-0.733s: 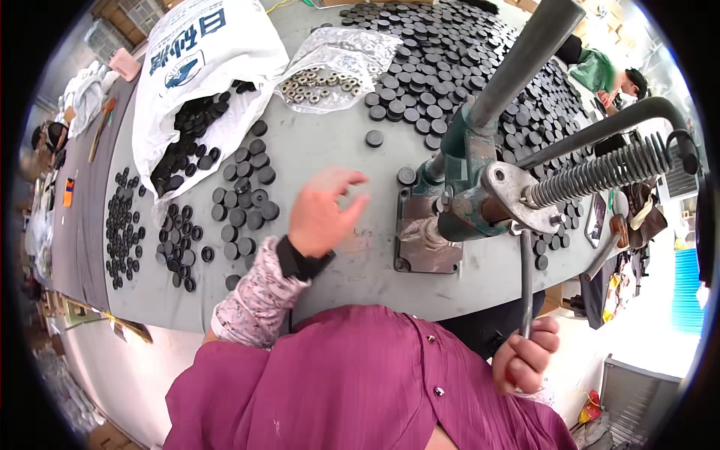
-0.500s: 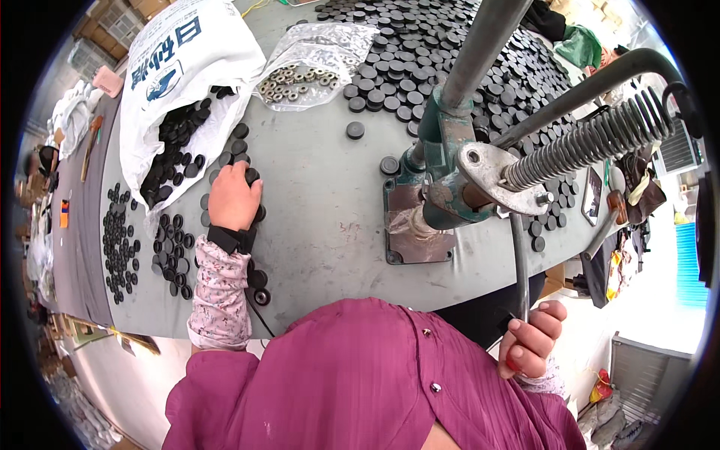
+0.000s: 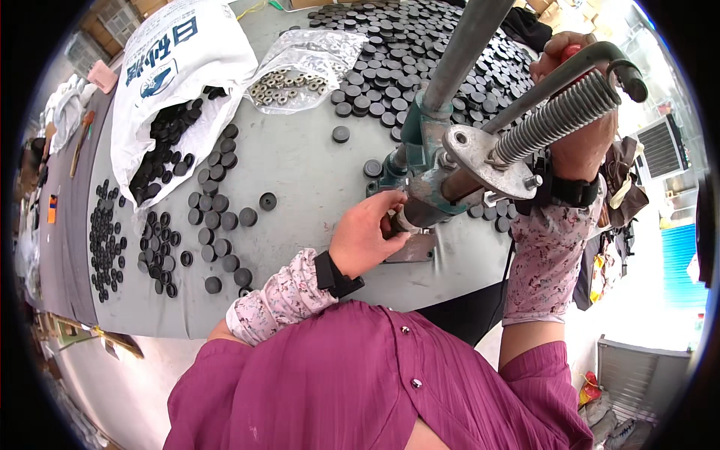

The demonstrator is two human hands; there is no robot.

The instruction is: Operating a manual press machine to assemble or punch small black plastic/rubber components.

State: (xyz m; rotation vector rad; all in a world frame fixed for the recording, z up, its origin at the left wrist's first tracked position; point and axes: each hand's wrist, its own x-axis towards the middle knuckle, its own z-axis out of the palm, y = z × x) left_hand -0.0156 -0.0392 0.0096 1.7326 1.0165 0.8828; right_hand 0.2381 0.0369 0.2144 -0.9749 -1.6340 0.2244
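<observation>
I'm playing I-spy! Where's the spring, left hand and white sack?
Spring (image 3: 556, 118), head view: middle of its coils.
Left hand (image 3: 366, 234), head view: back of the hand.
White sack (image 3: 199, 70), head view: its printed side.

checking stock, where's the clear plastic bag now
In the head view, the clear plastic bag lies above and left of centre, between the white sack and the massed black discs.

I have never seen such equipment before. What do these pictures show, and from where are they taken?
A fisheye camera worn on the person's head looks down. The green metal machine looks like a hand press, with a spring. The person's left hand has its fingers at the machine's lower part; whether they hold something is hidden. The right hand is raised behind the bent bar; its grip is partly hidden. On the grey table lie round black caps, a white sack spilling more, and a clear bag of small rings.
</observation>
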